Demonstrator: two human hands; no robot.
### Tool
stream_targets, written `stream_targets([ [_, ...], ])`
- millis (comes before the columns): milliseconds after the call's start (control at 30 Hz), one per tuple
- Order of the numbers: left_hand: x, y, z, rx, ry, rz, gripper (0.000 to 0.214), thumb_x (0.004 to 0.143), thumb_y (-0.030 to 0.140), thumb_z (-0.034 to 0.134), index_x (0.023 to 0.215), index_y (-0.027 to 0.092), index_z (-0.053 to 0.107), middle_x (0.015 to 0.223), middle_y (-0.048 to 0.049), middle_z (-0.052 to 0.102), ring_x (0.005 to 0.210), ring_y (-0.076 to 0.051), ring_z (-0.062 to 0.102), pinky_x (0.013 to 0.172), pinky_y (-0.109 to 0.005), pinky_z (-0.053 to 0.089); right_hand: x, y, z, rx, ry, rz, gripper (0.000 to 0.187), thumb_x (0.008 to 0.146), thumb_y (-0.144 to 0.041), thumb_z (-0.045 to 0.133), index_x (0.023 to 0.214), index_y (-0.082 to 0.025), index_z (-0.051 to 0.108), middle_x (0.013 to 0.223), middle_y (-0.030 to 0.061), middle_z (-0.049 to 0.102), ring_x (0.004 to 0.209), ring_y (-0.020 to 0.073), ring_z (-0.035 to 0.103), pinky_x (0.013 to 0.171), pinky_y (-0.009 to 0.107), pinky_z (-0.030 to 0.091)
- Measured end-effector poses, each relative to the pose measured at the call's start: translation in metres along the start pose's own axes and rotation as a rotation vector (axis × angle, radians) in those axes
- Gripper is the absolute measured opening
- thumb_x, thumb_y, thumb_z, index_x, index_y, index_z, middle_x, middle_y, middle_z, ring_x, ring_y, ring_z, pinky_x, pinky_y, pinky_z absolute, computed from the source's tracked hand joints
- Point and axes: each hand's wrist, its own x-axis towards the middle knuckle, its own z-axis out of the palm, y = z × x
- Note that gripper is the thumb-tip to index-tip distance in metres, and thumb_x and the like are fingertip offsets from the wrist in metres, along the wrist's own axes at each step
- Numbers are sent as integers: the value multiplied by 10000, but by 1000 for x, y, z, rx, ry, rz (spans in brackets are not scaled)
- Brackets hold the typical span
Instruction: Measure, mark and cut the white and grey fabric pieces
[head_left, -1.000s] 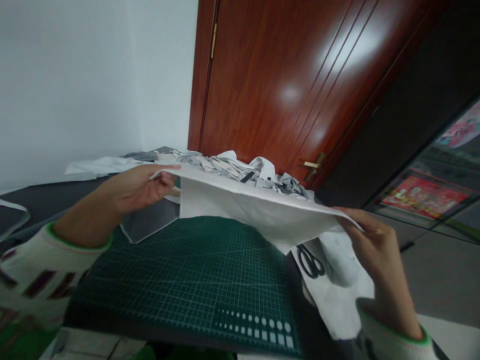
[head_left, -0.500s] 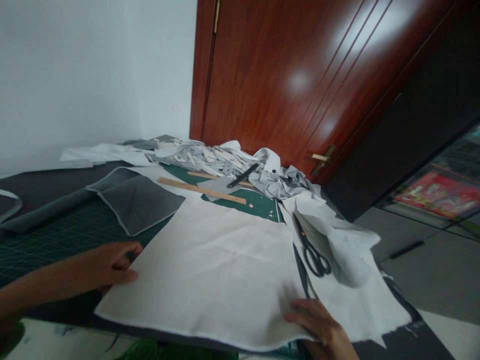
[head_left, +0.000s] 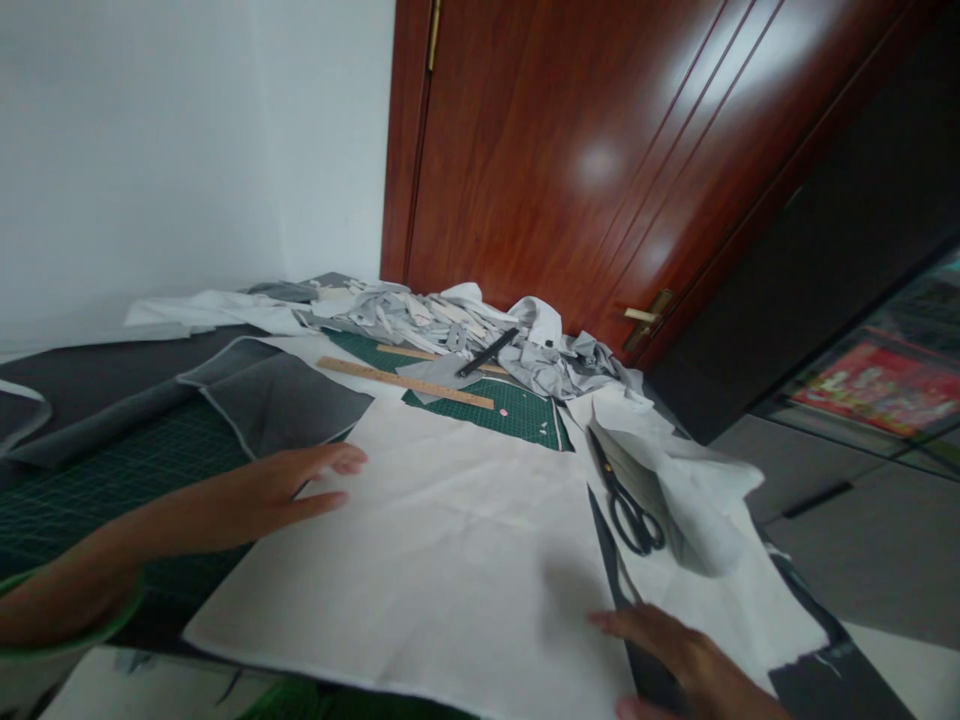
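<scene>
So, white fabric sheet (head_left: 450, 560) is spread flat over green cutting mat (head_left: 90, 480), near edge toward camera. Left hand (head_left: 292, 485) is laid on sheet's left edge, grip open, fingers stretched flat. Right hand (head_left: 675, 655) is set at near right corner, grip open too, nothing held. Black scissors (head_left: 630, 510) are seen just right of sheet, wooden ruler (head_left: 405, 382) beyond it.

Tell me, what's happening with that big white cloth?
A person has a white cloth spread flat over a green cutting mat. Their left hand lies open on the cloth's left side, and their right hand rests open at its near right edge. Black scissors lie just to the right, and a wooden ruler and a heap of fabric scraps sit farther back.
</scene>
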Motion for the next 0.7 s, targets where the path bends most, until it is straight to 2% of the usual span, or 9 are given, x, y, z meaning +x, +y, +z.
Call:
stream_targets([
  [67,20,20,9,28,-98,135,552,957,421,485,1418,118,504,1490,-131,528,1360,-253,495,1115,-313,345,18,-18,-7,-80,104,-2,446,878,-501,633,1284,-321,674,1281,56,712,1159,256,681,1008,396,549],
  [167,51,39,28,166,-167,304,584,992,377,433,1492,76,412,1550,-149,444,1420,-238,422,1157,-308,305,65,-42,-3,-128,121,-102,487,966,-484,516,1382,-236,571,1407,89,611,1316,228,560,1140,418,426],
  [200,62,41,35,187,-170,323,588,987,365,436,1499,78,403,1565,-144,421,1436,-233,398,1166,-305,293,83,-47,3,-126,90,-154,499,983,-477,490,1395,-203,547,1423,104,591,1343,215,531,1161,408,398],
  [267,82,36,48,236,-147,330,594,981,349,442,1510,84,388,1586,-149,381,1470,-252,334,1198,-367,241,119,-50,21,-120,66,-264,532,999,-480,452,1419,-158,505,1452,128,559,1386,203,477,1178,398,371],
  [367,104,18,59,325,-63,283,622,978,368,439,1522,77,358,1601,-180,336,1495,-291,271,1214,-479,163,161,-40,50,-199,117,-301,606,985,-496,482,1474,-140,435,1537,165,464,1453,245,381,1193,473,335],
  [433,113,4,58,381,-5,239,625,983,397,437,1524,93,361,1602,-183,330,1498,-292,266,1213,-490,145,177,-26,64,-288,156,-251,616,988,-483,476,1499,-146,406,1577,169,405,1479,280,333,1203,554,277],
  [500,117,-8,52,428,42,196,621,979,426,456,1517,125,383,1600,-170,342,1495,-286,278,1212,-478,150,186,-10,68,-362,170,-167,608,999,-464,450,1523,-165,374,1604,148,361,1492,288,305,1201,584,251],
  [700,115,-23,38,527,106,95,635,972,470,469,1513,142,408,1597,-173,339,1495,-315,275,1202,-512,158,187,36,57,-528,345,138,563,1007,-410,411,1513,-162,408,1586,158,389,1463,327,358,1153,579,311],
])
